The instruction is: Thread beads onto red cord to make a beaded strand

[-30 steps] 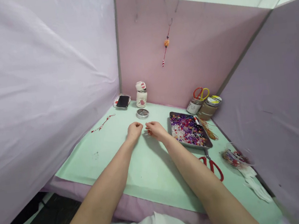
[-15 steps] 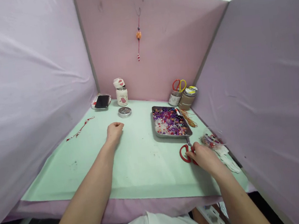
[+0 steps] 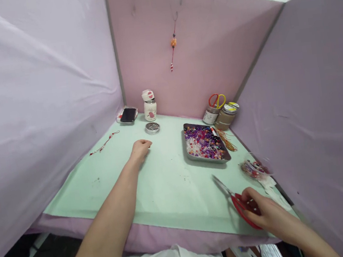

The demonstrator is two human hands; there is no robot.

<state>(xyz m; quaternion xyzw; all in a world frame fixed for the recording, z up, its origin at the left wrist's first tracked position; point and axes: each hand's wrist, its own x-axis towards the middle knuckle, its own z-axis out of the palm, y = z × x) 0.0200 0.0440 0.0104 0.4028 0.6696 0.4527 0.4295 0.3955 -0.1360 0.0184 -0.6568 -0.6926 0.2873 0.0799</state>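
Observation:
A pair of red-handled scissors (image 3: 242,210) is in my right hand (image 3: 258,209), near the front right edge of the table. The blades are together and point away to the left, toward the bead tray. Over the middle left of the table, my left hand (image 3: 141,149) is closed, thumb and fingers pressed together. Whatever it pinches, if anything, is too small or hidden to tell. Just beyond it sits a small round clear tin (image 3: 152,127). The metal tray (image 3: 208,160) holds purple, red and clear beads.
A beaded string (image 3: 104,143) lies at the left, near a phone (image 3: 128,115) and a white jar (image 3: 150,110). Behind the tray stand a jar with scissors (image 3: 210,115) and a brown jar (image 3: 225,118), near orange cord (image 3: 227,140). A beaded pendant (image 3: 173,42) hangs on the pink wall.
My right hand has drawn the scissors from beside the tray toward the table's front right, and they now point up-left. My left hand stays in place and closed; the view has shifted slightly.

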